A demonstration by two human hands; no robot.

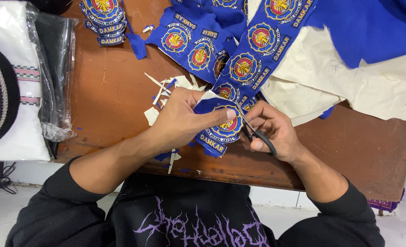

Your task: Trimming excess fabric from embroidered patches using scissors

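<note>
At the middle of the frame the left hand (184,120) pinches a blue embroidered patch (219,128), and the right hand (271,130) grips small black scissors (257,133) at the patch's edge. Above them, strips of uncut patches (239,50) and cream cloth (349,77) crowd the brown counter (107,91). White scraps (161,91) lie left of the hands, and a clear plastic bag (56,68) sits at the far left.
</note>
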